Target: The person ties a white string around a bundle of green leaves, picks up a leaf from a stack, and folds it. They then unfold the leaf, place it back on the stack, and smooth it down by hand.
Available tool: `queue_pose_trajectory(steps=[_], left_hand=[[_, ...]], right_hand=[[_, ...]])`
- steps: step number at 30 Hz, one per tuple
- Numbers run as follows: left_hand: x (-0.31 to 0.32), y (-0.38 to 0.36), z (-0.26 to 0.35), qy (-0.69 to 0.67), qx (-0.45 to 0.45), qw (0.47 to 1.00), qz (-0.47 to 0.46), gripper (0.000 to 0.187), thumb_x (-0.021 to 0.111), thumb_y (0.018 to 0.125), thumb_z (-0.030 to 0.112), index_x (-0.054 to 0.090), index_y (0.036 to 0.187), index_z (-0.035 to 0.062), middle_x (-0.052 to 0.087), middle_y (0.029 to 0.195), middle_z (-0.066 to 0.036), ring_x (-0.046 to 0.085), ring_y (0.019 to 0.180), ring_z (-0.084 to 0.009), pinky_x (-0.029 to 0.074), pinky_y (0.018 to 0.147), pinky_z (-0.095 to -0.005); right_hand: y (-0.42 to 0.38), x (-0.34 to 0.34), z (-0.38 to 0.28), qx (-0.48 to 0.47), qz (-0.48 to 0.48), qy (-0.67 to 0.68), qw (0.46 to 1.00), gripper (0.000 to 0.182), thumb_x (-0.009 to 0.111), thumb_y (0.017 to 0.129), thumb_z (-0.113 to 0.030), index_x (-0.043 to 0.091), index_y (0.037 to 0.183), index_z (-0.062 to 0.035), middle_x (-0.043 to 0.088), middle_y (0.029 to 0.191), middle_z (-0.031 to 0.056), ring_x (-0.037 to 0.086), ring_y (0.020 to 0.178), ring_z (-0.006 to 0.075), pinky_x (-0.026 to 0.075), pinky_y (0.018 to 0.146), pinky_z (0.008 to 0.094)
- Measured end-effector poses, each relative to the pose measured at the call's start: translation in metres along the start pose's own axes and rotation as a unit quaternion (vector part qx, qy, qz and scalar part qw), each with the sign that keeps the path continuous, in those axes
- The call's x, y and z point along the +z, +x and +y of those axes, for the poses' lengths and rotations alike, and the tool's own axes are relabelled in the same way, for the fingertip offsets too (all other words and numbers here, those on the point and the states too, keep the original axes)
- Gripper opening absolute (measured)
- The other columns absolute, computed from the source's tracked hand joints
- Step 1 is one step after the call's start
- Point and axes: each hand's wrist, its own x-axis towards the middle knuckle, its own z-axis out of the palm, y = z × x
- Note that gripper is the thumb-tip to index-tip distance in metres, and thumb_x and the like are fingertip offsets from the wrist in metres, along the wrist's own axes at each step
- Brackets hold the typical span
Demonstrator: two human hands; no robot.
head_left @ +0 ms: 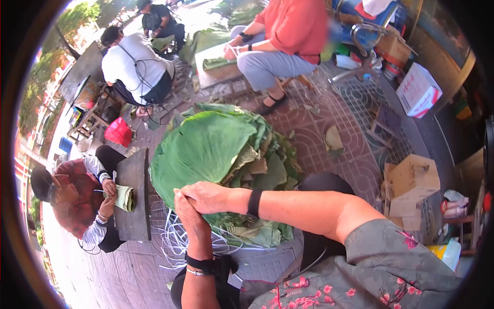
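A large green lotus leaf (203,147) lies spread on top of a thick pile of leaves (272,172) in front of me. At the near edge of that leaf my two hands meet. My right hand (213,198) reaches in from the right, its fingers closed against the left one. Coming up from below, my left hand (193,219) has its fingers bent and pressed to the right hand. What they pinch, if anything, is hidden. Loose white strips (177,239) hang beside and under my left wrist.
On the left a person (77,193) handles a folded leaf bundle (125,198) at a dark board (138,221). Another person in red (296,31) sits ahead beside more leaves. Cardboard boxes (411,177) stand on the right. A red bag (119,132) is at the left.
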Motion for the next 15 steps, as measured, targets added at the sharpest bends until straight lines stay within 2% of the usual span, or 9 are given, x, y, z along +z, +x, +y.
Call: queue_pose_trajectory(steps=[1,2,4,5,7,11,13,15], left_hand=[[-0.002,0.000,-0.003,0.023,0.014,1.000,0.004,0.042,0.037,0.106,0.035,0.052,0.117,-0.0025,0.059,0.110,-0.010,0.056,0.102,-0.0166,0.045,0.092,-0.0307],[-0.007,0.000,-0.006,0.034,0.014,0.999,-0.004,0.045,0.036,0.107,0.035,0.048,0.126,-0.0044,0.057,0.118,-0.013,0.055,0.109,-0.0186,0.043,0.097,-0.0319],[-0.008,0.001,-0.005,0.005,-0.012,1.000,-0.008,0.043,0.036,0.107,0.034,0.050,0.122,-0.0028,0.058,0.116,-0.011,0.056,0.106,-0.0175,0.044,0.096,-0.0315],[-0.011,0.003,-0.005,-0.011,-0.033,0.999,-0.023,0.043,0.036,0.107,0.035,0.051,0.122,-0.0022,0.058,0.116,-0.011,0.056,0.106,-0.0172,0.044,0.096,-0.0314],[-0.007,0.001,-0.004,0.000,-0.015,1.000,-0.007,0.041,0.037,0.106,0.033,0.051,0.121,-0.0017,0.058,0.115,-0.010,0.057,0.104,-0.0166,0.045,0.095,-0.0315],[-0.012,0.006,-0.012,0.034,0.003,0.999,0.035,0.038,0.042,0.105,0.030,0.054,0.119,-0.0027,0.060,0.114,-0.011,0.058,0.104,-0.0192,0.046,0.094,-0.0334],[-0.004,0.004,-0.003,0.168,0.041,0.983,0.068,0.031,0.043,0.104,0.022,0.055,0.118,-0.0022,0.059,0.113,-0.009,0.057,0.103,-0.0175,0.046,0.092,-0.0323],[-0.005,0.007,-0.008,0.216,0.078,0.970,0.075,0.028,0.045,0.103,0.019,0.059,0.114,-0.0028,0.062,0.107,-0.011,0.058,0.099,-0.0194,0.047,0.089,-0.0325]], right_hand=[[0.001,-0.001,-0.001,0.002,-0.009,-0.011,1.000,0.022,0.051,0.091,-0.016,0.059,0.098,0.0025,0.066,0.090,0.0257,0.062,0.087,0.0455,0.047,0.074,0.0513],[0.002,-0.001,-0.003,0.014,-0.003,-0.011,1.000,0.022,0.052,0.090,-0.017,0.061,0.095,0.0023,0.067,0.090,0.0256,0.063,0.087,0.0452,0.048,0.074,0.0517],[0.001,0.001,-0.005,0.038,0.010,-0.009,0.999,0.023,0.054,0.086,-0.018,0.065,0.088,0.0019,0.068,0.089,0.0254,0.064,0.087,0.0448,0.048,0.075,0.0524],[0.000,0.000,-0.005,0.037,0.004,-0.018,0.999,0.022,0.053,0.087,-0.018,0.063,0.091,0.0017,0.067,0.089,0.0253,0.064,0.086,0.0446,0.048,0.074,0.0523],[-0.001,0.000,-0.004,0.033,-0.012,-0.037,0.999,0.021,0.052,0.090,-0.017,0.060,0.098,0.0013,0.067,0.088,0.0252,0.064,0.085,0.0441,0.048,0.072,0.0520],[-0.003,0.007,0.006,-0.003,0.032,-0.031,0.999,0.021,0.054,0.088,-0.018,0.061,0.095,0.0003,0.067,0.084,0.0246,0.065,0.081,0.0436,0.050,0.071,0.0519],[-0.004,0.002,0.004,0.011,-0.006,-0.068,0.998,0.021,0.054,0.087,-0.018,0.062,0.092,0.0005,0.067,0.084,0.0249,0.065,0.082,0.0435,0.051,0.073,0.0508],[-0.002,0.003,0.010,0.015,-0.028,-0.093,0.995,0.020,0.054,0.085,-0.016,0.063,0.091,0.0012,0.067,0.087,0.0250,0.066,0.085,0.0418,0.053,0.073,0.0490]])
